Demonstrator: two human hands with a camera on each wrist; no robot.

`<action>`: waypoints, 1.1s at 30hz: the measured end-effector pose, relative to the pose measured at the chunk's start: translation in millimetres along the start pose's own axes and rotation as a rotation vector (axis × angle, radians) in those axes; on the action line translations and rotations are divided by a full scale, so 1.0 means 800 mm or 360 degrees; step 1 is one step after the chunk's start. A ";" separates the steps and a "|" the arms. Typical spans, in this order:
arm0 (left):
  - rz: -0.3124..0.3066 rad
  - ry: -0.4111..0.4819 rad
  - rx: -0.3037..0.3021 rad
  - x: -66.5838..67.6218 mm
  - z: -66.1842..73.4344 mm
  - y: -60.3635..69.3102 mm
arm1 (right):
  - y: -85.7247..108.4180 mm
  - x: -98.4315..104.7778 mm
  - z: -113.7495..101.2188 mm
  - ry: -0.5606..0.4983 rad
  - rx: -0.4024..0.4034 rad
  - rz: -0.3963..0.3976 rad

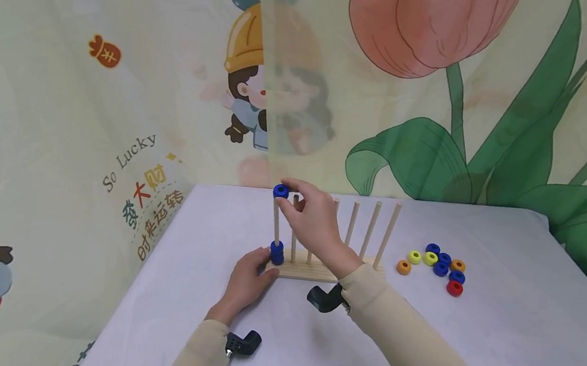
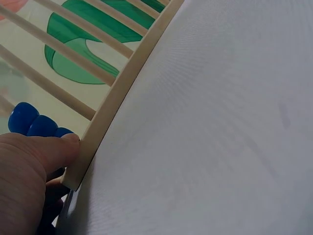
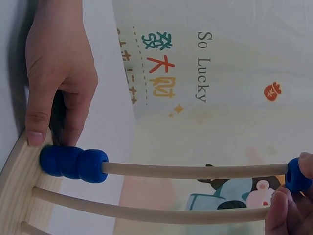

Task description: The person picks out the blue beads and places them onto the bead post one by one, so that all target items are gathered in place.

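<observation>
Fingers of R hand [image 1: 316, 218] pinch blue bead [image 1: 280, 195] at leftmost peg's [image 1: 277, 223] tip, ctr head view; L hand [image 1: 248, 279] grips base [image 1: 305, 272] below. L wrist cam: thumb [image 2: 62, 148] on base, lower left. R wrist cam: pinched bead lower right, blue stack [image 3: 73, 163] lower left.

A glossy, round blue bead [image 1: 280, 192] with a hole through it is pinched between thumb and finger of the right hand [image 1: 317, 215], right at the tip of the leftmost peg [image 1: 275, 223]; whether the tip has entered the hole is unclear. Three matching blue beads [image 1: 277, 254] sit stacked at that peg's foot. The pale wooden rack [image 1: 316, 272], a long flat base with a row of upright round pegs, stands on the worktop [image 1: 287, 349], its left end held by the left hand [image 1: 248, 277].
</observation>
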State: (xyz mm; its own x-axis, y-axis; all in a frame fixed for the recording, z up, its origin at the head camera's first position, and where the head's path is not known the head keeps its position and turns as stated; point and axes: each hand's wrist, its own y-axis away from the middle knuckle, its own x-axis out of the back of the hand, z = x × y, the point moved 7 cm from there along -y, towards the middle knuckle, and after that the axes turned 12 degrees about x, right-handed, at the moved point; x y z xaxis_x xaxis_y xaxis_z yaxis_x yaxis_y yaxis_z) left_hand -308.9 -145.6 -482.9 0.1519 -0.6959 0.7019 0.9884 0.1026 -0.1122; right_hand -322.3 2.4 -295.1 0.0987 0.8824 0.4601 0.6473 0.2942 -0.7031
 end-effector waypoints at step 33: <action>0.0003 0.0009 -0.0018 0.001 0.001 -0.002 | 0.002 -0.015 0.007 0.0180 -0.0114 -0.0176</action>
State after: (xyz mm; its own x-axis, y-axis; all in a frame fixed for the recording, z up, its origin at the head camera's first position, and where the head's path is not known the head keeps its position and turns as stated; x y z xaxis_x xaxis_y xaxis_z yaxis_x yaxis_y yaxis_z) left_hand -310.1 -145.7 -482.0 0.1540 -0.6998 0.6975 0.9879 0.0960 -0.1218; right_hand -326.9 -5.7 -304.9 0.1055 0.7978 0.5936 0.7109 0.3569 -0.6060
